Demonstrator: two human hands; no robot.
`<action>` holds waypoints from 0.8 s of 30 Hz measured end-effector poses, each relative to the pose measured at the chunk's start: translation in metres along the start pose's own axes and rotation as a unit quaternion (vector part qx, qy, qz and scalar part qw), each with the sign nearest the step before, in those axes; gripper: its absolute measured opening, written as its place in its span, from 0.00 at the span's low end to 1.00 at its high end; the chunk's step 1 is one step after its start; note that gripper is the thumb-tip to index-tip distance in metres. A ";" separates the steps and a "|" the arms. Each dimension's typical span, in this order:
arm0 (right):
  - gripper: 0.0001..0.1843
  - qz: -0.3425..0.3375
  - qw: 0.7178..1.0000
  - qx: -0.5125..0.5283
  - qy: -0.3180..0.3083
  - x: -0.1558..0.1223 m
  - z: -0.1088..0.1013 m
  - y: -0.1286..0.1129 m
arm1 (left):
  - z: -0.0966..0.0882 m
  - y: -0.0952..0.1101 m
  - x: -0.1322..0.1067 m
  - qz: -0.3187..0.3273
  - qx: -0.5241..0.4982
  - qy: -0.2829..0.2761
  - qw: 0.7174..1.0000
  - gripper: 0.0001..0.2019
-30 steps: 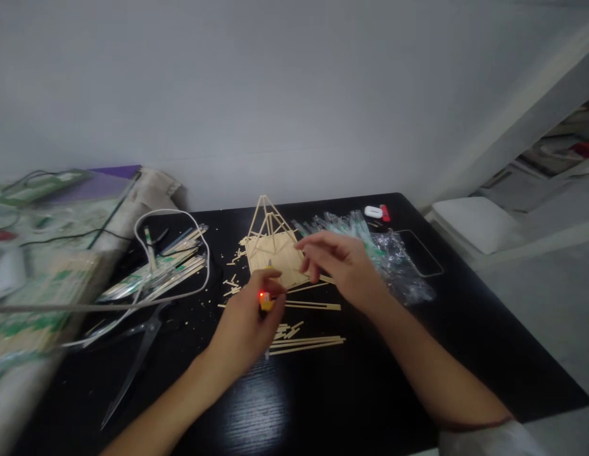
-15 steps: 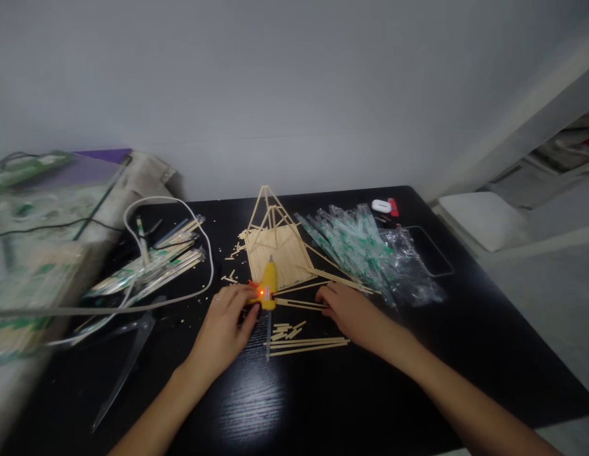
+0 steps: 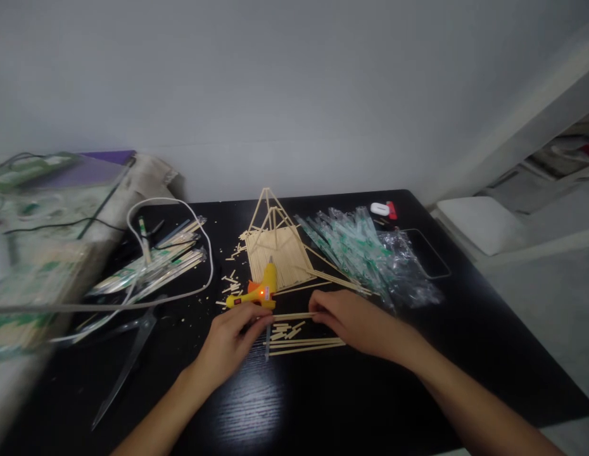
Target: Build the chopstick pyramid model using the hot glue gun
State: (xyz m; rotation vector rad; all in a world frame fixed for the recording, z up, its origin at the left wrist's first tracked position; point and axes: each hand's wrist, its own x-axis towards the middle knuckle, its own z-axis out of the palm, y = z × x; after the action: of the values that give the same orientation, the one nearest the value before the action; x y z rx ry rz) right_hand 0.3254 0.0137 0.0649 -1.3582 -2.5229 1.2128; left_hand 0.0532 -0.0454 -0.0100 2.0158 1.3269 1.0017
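My left hand (image 3: 230, 339) pinches the left end of some thin wooden sticks (image 3: 293, 315), and my right hand (image 3: 349, 315) grips their right end, so they lie level between my fingers. Whether it is one stick or two pressed together I cannot tell. Just behind my left fingertips lies a yellow hot glue gun (image 3: 268, 282) with a lit orange light, its nozzle pointing away. Below the held sticks are short cut pieces (image 3: 281, 330) and several long sticks (image 3: 304, 345). Farther back, a stick frame (image 3: 274, 218) rises over a flat panel of sticks (image 3: 287, 263).
Green-printed plastic wrappers (image 3: 356, 244) are heaped at right, beside a phone-shaped dark object (image 3: 425, 253) and a white case (image 3: 379, 209). At left are packaged sticks (image 3: 166, 259), a looping white cable (image 3: 211, 253) and a clear set square (image 3: 128, 367). Stick scraps (image 3: 231, 282) litter the table.
My left hand has left the glue gun and moved to the sticks' left end. My right hand has shifted slightly left and down, bringing the sticks toward me.
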 end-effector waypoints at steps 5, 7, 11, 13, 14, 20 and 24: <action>0.05 -0.002 0.999 0.029 0.029 0.004 -0.001 0.006 | -0.009 -0.005 0.000 -0.014 0.002 -0.002 1.000 0.09; 0.06 0.008 0.999 0.033 0.030 0.002 -0.003 0.013 | -0.012 -0.005 0.002 -0.014 0.004 -0.010 1.000 0.09; 0.07 0.023 0.997 0.050 0.047 -0.003 -0.006 0.029 | -0.012 -0.002 0.005 -0.008 0.016 -0.015 1.000 0.10; 0.09 0.008 0.996 0.060 0.065 -0.004 -0.006 0.035 | -0.011 -0.001 0.006 -0.006 0.015 -0.015 1.000 0.09; 0.09 0.002 0.995 0.065 0.070 -0.004 -0.006 0.037 | -0.010 -0.001 0.006 -0.006 0.013 -0.014 1.000 0.09; 0.10 0.000 0.994 0.089 0.071 -0.002 -0.006 0.038 | -0.007 -0.007 0.002 0.012 0.008 0.001 1.000 0.06; 0.09 -0.002 0.992 0.104 0.075 0.000 -0.006 0.038 | -0.007 -0.009 0.002 0.012 -0.005 0.021 1.000 0.05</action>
State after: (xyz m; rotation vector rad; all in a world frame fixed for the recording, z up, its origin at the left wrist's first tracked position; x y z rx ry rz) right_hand 0.3542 0.0295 0.0441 -1.3386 -2.2276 1.2802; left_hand 0.0430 -0.0399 -0.0116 2.0172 1.3202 1.0656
